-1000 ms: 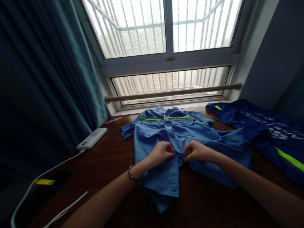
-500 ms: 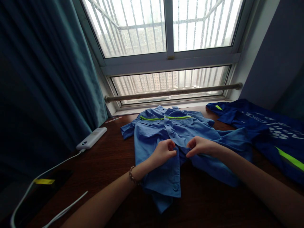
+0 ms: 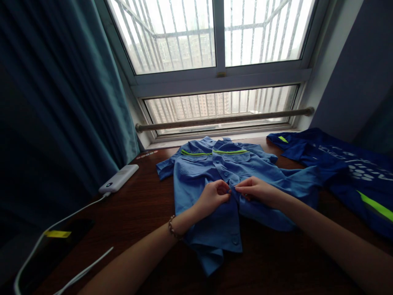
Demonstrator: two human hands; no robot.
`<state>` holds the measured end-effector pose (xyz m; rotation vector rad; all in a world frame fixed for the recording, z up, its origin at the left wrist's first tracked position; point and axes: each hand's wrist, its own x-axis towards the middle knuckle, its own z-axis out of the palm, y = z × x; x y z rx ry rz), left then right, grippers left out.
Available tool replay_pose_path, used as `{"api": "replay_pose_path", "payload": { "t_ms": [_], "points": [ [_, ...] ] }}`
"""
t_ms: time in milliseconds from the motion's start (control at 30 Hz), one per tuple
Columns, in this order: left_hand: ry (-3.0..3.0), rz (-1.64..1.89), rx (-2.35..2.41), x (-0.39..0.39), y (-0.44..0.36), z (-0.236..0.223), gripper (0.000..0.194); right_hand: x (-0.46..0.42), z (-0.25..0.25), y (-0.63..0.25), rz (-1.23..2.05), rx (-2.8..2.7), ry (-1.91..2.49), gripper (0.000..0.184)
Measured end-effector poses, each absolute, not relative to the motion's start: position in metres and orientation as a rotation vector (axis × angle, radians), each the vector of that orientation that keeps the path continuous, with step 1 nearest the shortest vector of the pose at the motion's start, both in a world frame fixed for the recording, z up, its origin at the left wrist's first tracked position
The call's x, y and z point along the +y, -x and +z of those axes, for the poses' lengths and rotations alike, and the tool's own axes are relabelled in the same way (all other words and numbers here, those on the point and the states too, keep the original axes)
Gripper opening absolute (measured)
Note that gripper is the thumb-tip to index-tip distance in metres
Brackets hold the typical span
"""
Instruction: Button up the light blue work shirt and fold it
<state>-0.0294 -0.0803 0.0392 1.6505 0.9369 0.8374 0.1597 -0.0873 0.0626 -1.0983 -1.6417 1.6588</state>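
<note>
A light blue short-sleeved shirt (image 3: 196, 164) with yellow-green stripes across the chest lies spread on a dark wooden table, collar toward the window. My left hand (image 3: 213, 197) pinches the edge of one front panel around mid-placket. Close beside it, my right hand (image 3: 256, 190) pinches the edge of the other panel, the fingertips of both hands nearly meeting. Whatever button or hole sits between the fingers is hidden. Above the hands a button (image 3: 226, 173) shows on the placket, and a lower button (image 3: 235, 239) is near the hem.
On the right lies a dark blue garment (image 3: 334, 159) with white print and yellow-green strips. A white power bank (image 3: 119, 178) with a cable (image 3: 66, 221) rests at left, near the blue curtain (image 3: 61, 82). Behind the table, a rail (image 3: 224, 120) crosses the barred window.
My right hand has come left, bringing its panel edge against the one in my left hand. The lower front corner of the shirt has shifted slightly right.
</note>
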Motion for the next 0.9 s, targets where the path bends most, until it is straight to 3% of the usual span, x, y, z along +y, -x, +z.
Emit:
{"api": "replay_pose_path", "payload": {
  "t_ms": [433, 700, 900],
  "points": [
    [-1.385, 0.909, 0.905, -0.079, 0.028, 0.047, 0.020, -0.087, 0.052, -0.151, 1.402, -1.603, 1.106, 0.034],
    [-1.324, 0.896, 0.917, -0.080, 0.027, 0.045, 0.020, -0.096, 0.048, -0.147, 0.686, -1.883, 1.117, 0.013],
    [-1.233, 0.872, 0.924, -0.080, 0.027, 0.045, 0.022, -0.106, 0.050, -0.143, 0.392, -1.990, 1.080, 0.017]
  ]
}}
